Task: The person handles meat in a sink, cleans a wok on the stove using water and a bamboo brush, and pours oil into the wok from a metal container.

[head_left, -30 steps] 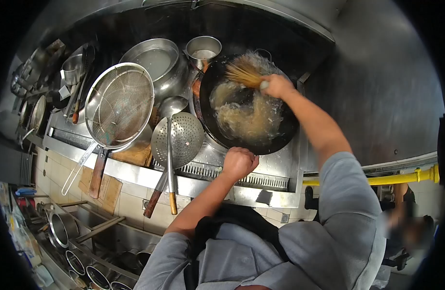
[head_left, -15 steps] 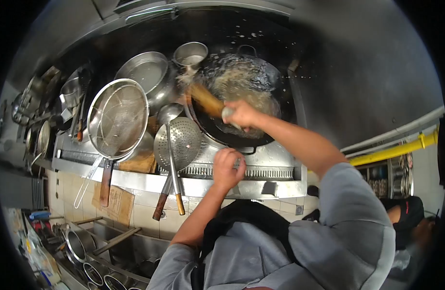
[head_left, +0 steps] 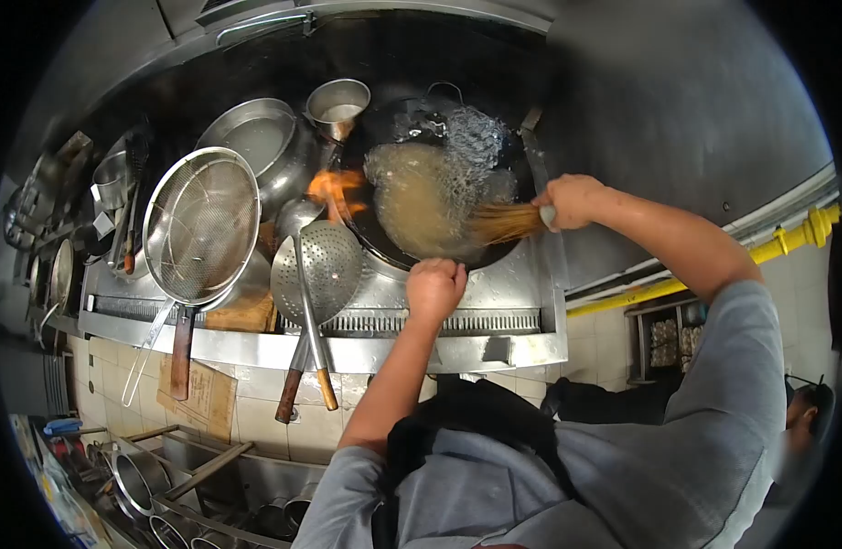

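My right hand (head_left: 572,201) is closed around the bound end of a bamboo wok brush (head_left: 508,222). Its bristles reach into the right side of a dark wok (head_left: 370,240). Cloudy, foaming water (head_left: 416,197) swirls inside the wok. At the near rim, my left hand (head_left: 436,291) is closed where the wok's near handle sits, and its fingers hide that handle. Orange flame (head_left: 337,190) rises along the wok's left side. The wok's far loop handle (head_left: 445,90) stands up at the back.
Left of the wok are a perforated skimmer (head_left: 322,274), a ladle (head_left: 299,217), a mesh strainer (head_left: 201,224), a large metal pot (head_left: 284,174) and a small metal pot (head_left: 338,102). A yellow pipe (head_left: 713,276) runs along the right. Another person (head_left: 805,407) is at the lower right.
My right hand has swept the brush from the wok's left side to its right. My left hand has moved up to the near rim and closed. Flame now shows at the left.
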### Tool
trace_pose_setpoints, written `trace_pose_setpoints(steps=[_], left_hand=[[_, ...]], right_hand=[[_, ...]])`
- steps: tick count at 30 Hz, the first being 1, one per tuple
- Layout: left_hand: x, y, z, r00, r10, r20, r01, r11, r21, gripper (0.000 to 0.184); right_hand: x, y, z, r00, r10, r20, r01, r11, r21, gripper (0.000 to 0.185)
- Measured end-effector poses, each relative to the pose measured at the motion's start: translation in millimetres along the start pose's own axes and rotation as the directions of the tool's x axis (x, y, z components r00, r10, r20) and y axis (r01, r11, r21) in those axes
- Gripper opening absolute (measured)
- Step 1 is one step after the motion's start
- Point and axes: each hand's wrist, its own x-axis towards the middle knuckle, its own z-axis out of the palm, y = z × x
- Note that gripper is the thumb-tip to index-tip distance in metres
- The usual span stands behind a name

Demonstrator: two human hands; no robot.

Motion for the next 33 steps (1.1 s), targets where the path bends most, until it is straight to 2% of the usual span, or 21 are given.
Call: trace_pose_setpoints(steps=[1, 3, 4, 6, 7, 8, 10, 13, 16, 17, 19, 20, 21, 22, 24, 25, 27, 28, 30, 32, 33], left_hand=[[2.2, 0.3, 0.3, 1.0, -0.006, 0.014, 0.006, 0.999, 0.039, 0.022], [1.8, -3.7, 3.9, 0.999, 0.024, -0.031, -0.023, 0.999, 0.027, 0.019], [3.0, -3.3, 1.2, 1.0, 0.011, -0.014, -0.011, 1.0, 0.008, 0.018], [3.5, -1.1, 0.4, 1.0, -0.004, -0.001, 0.004, 1.0, -0.002, 0.018], [5.1, -1.5, 2.0, 1.0, -0.003, -0.001, 0.003, 1.0, 0.003, 0.016], [3.0, -1.5, 1.0, 1.0, -0.003, 0.014, 0.003, 1.0, 0.001, 0.014], [-2.9, -0.2, -0.9, 1.0, 0.016, 0.012, -0.016, 1.0, 0.002, 0.016], [-1.1, -2.8, -5.8, 0.997, 0.068, -0.035, -0.069, 0.998, -0.01, 0.019], [-6.7, -2.5, -14.8, 0.994, 0.086, -0.062, -0.091, 0.992, -0.086, 0.022], [-8.5, -3.0, -17.4, 0.995, 0.075, -0.07, -0.084, 0.985, -0.148, 0.024], [-9.9, -3.6, -13.6, 0.995, 0.06, -0.082, -0.072, 0.986, -0.151, 0.025], [-8.1, -3.8, -10.0, 0.995, 0.05, -0.088, -0.063, 0.985, -0.158, 0.026], [-7.9, -4.1, -7.1, 0.995, 0.055, -0.082, -0.067, 0.986, -0.152, 0.026], [-6.7, -4.9, -4.2, 0.996, 0.048, -0.081, -0.059, 0.989, -0.138, 0.027], [-8.1, -3.2, -2.7, 0.993, 0.026, -0.111, -0.043, 0.987, -0.154, 0.029], [-6.2, -5.2, -4.5, 0.994, 0.027, -0.108, -0.044, 0.987, -0.153, 0.029], [-1.3, -11.0, -9.7, 0.998, 0.041, -0.054, -0.049, 0.986, -0.161, 0.032], [2.1, -16.3, -5.2, 0.998, 0.046, -0.041, -0.05, 0.992, -0.115, 0.033], [-0.9, -13.5, -2.3, 0.994, 0.09, -0.062, -0.094, 0.993, -0.069, 0.028], [-5.8, -1.8, -14.7, 0.993, 0.111, -0.04, -0.113, 0.992, -0.061, 0.024], [-8.7, 8.4, -30.4, 0.992, 0.124, -0.007, -0.124, 0.992, -0.036, 0.021]], right_hand=[[20.3, 7.7, 10.2, 0.999, -0.033, 0.009, 0.033, 0.998, -0.057, 0.052], [101.5, 11.5, 3.7, 0.987, 0.156, -0.032, -0.159, 0.968, -0.192, 0.039], [146.0, 10.2, 2.1, 0.971, 0.165, -0.173, -0.185, 0.977, -0.105, 0.028], [205.1, -19.1, 0.2, 0.918, 0.173, -0.357, -0.1, 0.972, 0.213, 0.042], [207.8, -39.5, 6.7, 0.915, 0.06, -0.399, 0.104, 0.92, 0.378, 0.057], [216.6, -62.9, 29.8, 0.906, 0.099, -0.41, 0.185, 0.78, 0.598, 0.067], [163.3, -108.5, 36.6, 0.959, 0.029, -0.283, 0.232, 0.497, 0.836, 0.071], [101.8, -108.3, 73.4, 0.96, -0.153, -0.233, 0.277, 0.628, 0.727, 0.07], [50.7, -41.6, 91.8, 0.911, -0.348, -0.221, 0.413, 0.753, 0.512, 0.071], [43.5, -36.7, 80.7, 0.91, -0.35, -0.222, 0.414, 0.753, 0.511, 0.071], [46.8, -28.0, 57.3, 0.899, -0.426, -0.101, 0.402, 0.713, 0.574, 0.069], [78.4, -42.9, 51.2, 0.858, -0.498, -0.126, 0.475, 0.676, 0.564, 0.068], [95.4, -75.4, 24.5, 0.939, -0.342, -0.02, 0.284, 0.744, 0.605, 0.072], [116.1, -98.2, -0.7, 0.97, -0.243, 0.019, 0.154, 0.672, 0.725, 0.077], [193.9, -107.5, 7.2, 0.979, -0.002, -0.202, 0.179, 0.473, 0.862, 0.078], [181.1, -108.8, 8.5, 0.98, -0.002, -0.201, 0.179, 0.47, 0.864, 0.078], [118.9, -112.4, 7.2, 0.988, -0.135, -0.071, 0.134, 0.537, 0.833, 0.074], [87.5, -104.8, 14.6, 0.973, -0.22, 0.07, 0.09, 0.642, 0.761, 0.073], [48.3, -61.3, 67.9, 0.923, -0.372, -0.098, 0.362, 0.752, 0.55, 0.072], [-33.2, -33.2, 19.8, 0.955, -0.143, 0.262, -0.047, 0.794, 0.606, 0.07], [-43.5, -3.0, 29.9, 0.983, -0.073, 0.171, -0.031, 0.843, 0.537, 0.066]])
